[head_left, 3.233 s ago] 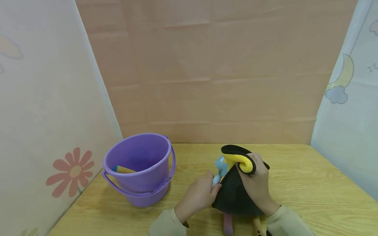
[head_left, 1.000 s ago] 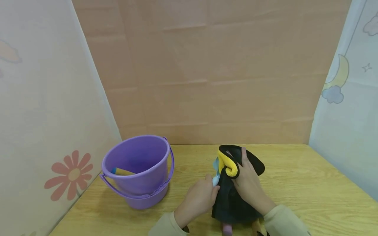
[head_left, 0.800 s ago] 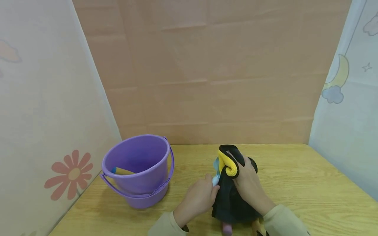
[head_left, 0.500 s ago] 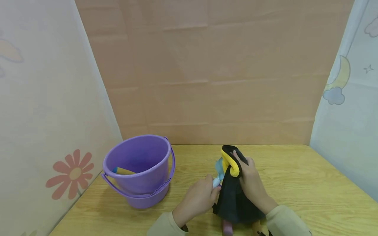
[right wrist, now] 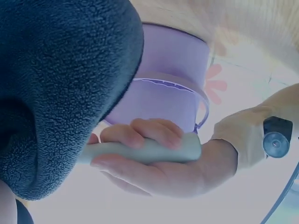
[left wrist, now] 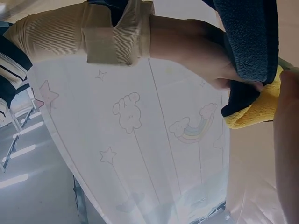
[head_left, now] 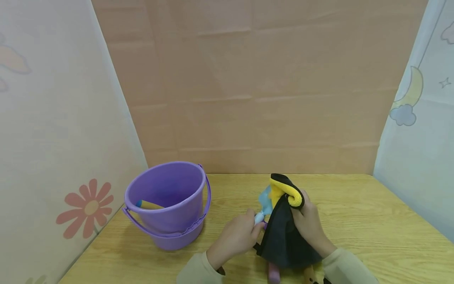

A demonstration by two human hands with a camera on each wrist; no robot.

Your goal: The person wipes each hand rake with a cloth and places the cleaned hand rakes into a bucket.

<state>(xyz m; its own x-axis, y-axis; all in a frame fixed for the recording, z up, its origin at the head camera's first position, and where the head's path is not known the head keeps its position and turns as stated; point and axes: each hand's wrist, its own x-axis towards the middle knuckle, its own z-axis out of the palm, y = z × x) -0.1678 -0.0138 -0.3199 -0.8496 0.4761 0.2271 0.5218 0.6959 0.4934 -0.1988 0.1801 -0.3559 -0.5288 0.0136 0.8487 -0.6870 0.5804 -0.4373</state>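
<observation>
My left hand (head_left: 234,236) grips the pale blue handle (right wrist: 154,151) of what looks like a toy shovel, its fingers wrapped round it in the right wrist view. The shovel's translucent blue blade (head_left: 265,200) points up and away, partly covered by a cloth. My right hand (head_left: 311,223) holds that thick cloth (head_left: 285,242), dark on most of its surface with a yellow side (left wrist: 261,105) folded outward against the blade. The right fingertips are hidden in the folds. The cloth's lower part hangs down like a skirt in front of me, close beside my left hand.
A purple bucket (head_left: 177,225) with its handle lowered stands on the wooden table (head_left: 361,221) at the left. Inside lies a yellow piece with a blue end (head_left: 150,205). Below the cloth show a pink bar (head_left: 273,273) and a tan, dark-spotted piece (head_left: 309,274).
The right hand has shifted the cloth over the shovel's blade, bunching and then pulling it slightly right, so more blade shows than a second ago. The left hand keeps its grip, nearly still.
</observation>
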